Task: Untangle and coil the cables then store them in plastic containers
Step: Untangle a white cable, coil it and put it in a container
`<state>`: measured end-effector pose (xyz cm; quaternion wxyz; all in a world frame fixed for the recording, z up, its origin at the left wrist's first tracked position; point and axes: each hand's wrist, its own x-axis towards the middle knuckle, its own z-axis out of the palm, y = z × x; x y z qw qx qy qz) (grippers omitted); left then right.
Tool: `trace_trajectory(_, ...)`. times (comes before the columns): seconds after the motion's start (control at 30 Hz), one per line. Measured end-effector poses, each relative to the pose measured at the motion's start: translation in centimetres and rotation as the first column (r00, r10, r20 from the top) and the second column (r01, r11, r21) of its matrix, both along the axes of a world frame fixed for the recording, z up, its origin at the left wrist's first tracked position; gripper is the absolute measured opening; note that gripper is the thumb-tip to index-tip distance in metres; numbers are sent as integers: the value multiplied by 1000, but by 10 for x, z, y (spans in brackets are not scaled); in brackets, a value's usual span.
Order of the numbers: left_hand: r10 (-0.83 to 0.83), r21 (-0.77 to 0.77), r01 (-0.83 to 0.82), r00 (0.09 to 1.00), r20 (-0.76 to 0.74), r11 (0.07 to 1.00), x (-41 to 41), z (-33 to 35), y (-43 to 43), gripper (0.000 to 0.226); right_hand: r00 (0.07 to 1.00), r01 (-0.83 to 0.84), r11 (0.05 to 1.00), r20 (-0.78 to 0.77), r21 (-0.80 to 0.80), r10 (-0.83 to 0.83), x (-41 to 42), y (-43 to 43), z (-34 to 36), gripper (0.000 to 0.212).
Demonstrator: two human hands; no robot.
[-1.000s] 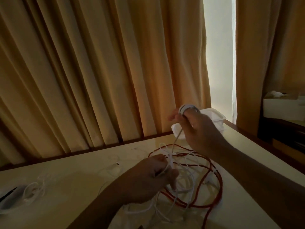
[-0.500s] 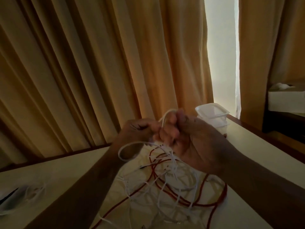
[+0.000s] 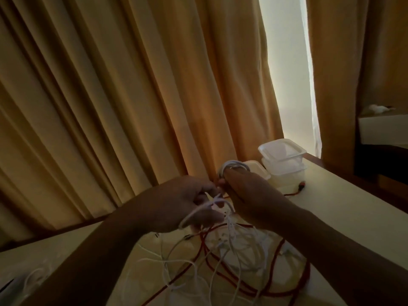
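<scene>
A tangle of white cables (image 3: 234,246) and a red cable (image 3: 293,290) lies on the pale table (image 3: 344,217) below my hands. My right hand (image 3: 249,195) is raised over the pile with a small coil of white cable (image 3: 231,167) wound round its fingers. My left hand (image 3: 183,202) is close beside it and grips a white strand that runs from the coil down into the tangle. Two clear plastic containers (image 3: 283,161) are stacked at the table's far right, with a lid (image 3: 258,168) leaning next to them.
Heavy tan curtains (image 3: 132,96) hang right behind the table, with a bright gap at the right. The red cable's plug (image 3: 301,185) lies by the containers. Another white cable (image 3: 33,281) sits at the table's left edge. Dark furniture (image 3: 384,155) stands to the right.
The coil on my right hand has come back into sight above the fingers. My left hand has dropped slightly, still feeding the white strand. The view has shifted left, so the containers appear further right.
</scene>
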<state>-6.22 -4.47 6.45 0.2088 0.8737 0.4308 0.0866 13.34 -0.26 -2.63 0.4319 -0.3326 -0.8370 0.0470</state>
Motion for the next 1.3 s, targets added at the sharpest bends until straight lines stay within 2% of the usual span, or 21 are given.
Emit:
trace_trajectory(0.07, 3, -318, 61, 980, 198, 946, -4, 4, 1, 40, 1000, 0, 1000, -28, 14, 0, 7, 0, 3, 12)
trace_trajectory(0.1, 44, -400, 77, 958, 283, 913, -7, 4, 3, 45, 1000, -3, 1000, -23, 23, 3, 9, -1, 3, 14)
trace_trajectory(0.2, 137, -443, 46, 918, 373, 895, -18, 2, 12, 32, 998, 33, 998, 43, 60, -35, 9, 0, -3, 13)
trace_trajectory(0.27, 183, -407, -16, 909, 374, 913, -21, 3, 13, 28, 994, 96, 994, 51, 42, -98, 8, 2, -4, 15)
trace_trajectory(0.3, 183, -312, -71, 920, 347, 947, -20, 3, 13, 22, 993, 115, 993, 40, 13, -115, 8, 2, -4, 17)
trace_trajectory(0.37, 135, 57, -152, 963, 234, 987, -12, 3, 15, 13, 996, 93, 993, 4, -72, -93, 10, -2, -1, 20)
trace_trajectory(0.4, 105, 259, -157, 973, 205, 953, -9, 1, 19, 11, 998, 53, 990, -15, -129, -56, 11, -5, 1, 21)
trace_trajectory(0.47, 12, 571, -75, 994, 113, 817, -6, -5, 27, 9, 997, -37, 969, -81, -244, 17, 18, -14, 5, 23)
trace_trajectory(0.53, -35, 704, -7, 998, 46, 711, -6, -10, 34, 12, 981, -115, 943, -186, -313, 58, 26, -19, 11, 26)
trace_trajectory(0.57, -43, 689, -30, 995, 88, 724, -6, -12, 35, 11, 968, -143, 929, -245, -341, 60, 29, -18, 13, 26)
trace_trajectory(0.63, 35, 476, -153, 968, 247, 866, -3, -7, 32, 10, 947, -143, 923, -320, -357, 23, 30, -16, 14, 32)
trace_trajectory(0.7, 216, 90, -258, 919, 329, 962, -3, 2, 28, 14, 958, -5, 966, -277, -259, -69, 27, -14, 10, 38)
trace_trajectory(0.73, 295, -134, -263, 877, 379, 955, -6, 6, 26, 15, 959, 67, 977, -255, -204, -119, 24, -14, 9, 39)
trace_trajectory(0.8, 425, -512, -145, 763, 487, 847, -7, 12, 20, 14, 951, 152, 976, -247, -154, -187, 24, -15, 5, 42)
trace_trajectory(0.87, 449, -642, -6, 719, 530, 767, -5, 15, 12, 18, 946, 226, 964, -207, -139, -251, 22, -14, 2, 41)
trace_trajectory(0.93, 419, -644, 60, 712, 564, 763, -3, 11, 8, 26, 941, 289, 950, -146, -117, -304, 21, -14, 0, 39)
trace_trajectory(1.03, 418, -619, 49, 696, 584, 784, -6, 5, 9, 18, 945, 284, 953, -136, -103, -296, 27, -15, 5, 37)
trace_trajectory(1.1, 447, -560, -131, 758, 475, 818, -11, -1, 10, 14, 952, 232, 964, -176, -129, -252, 32, -17, 7, 33)
trace_trajectory(1.17, 453, -354, -344, 841, 296, 870, -16, -6, 13, 13, 953, 127, 960, -236, -248, -187, 32, -19, 7, 25)
trace_trajectory(1.23, 360, 52, -374, 916, 177, 926, -19, -8, 14, 15, 941, 4, 909, -305, -418, -144, 29, -19, 8, 22)
trace_trajectory(1.3, 239, 432, -292, 955, 174, 853, -20, -10, 15, 22, 917, -225, 773, -398, -593, -39, 27, -21, 10, 29)
